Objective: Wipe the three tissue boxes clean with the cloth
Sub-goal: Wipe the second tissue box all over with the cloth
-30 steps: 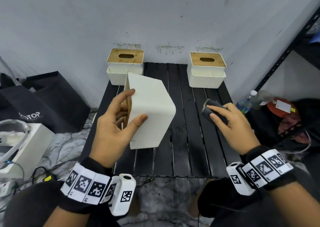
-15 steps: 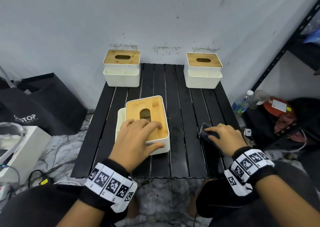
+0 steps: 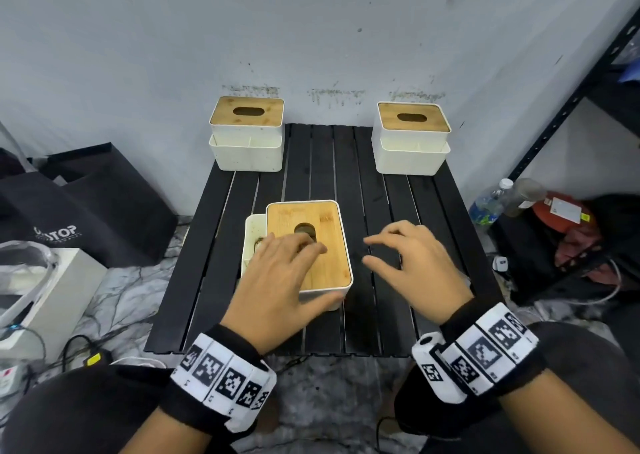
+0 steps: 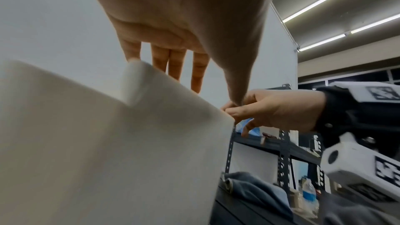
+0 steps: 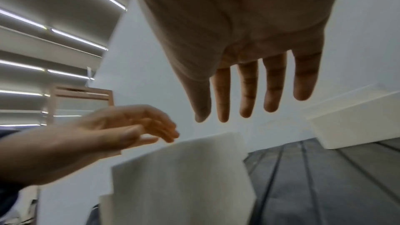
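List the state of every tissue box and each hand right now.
Near tissue box: upright on the table, bamboo lid on.
Back left tissue box: upright, lid on, untouched.
Back right tissue box: upright, lid on, untouched.
Left hand: fingers straight over the near box.
Right hand: open, holding nothing.

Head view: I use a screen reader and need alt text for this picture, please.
A person's left hand rests with straight fingers on the bamboo lid of a white tissue box at the near middle of a black slatted table, while the right hand hovers open beside it. Two matching tissue boxes stand at the far corners against a grey wall.
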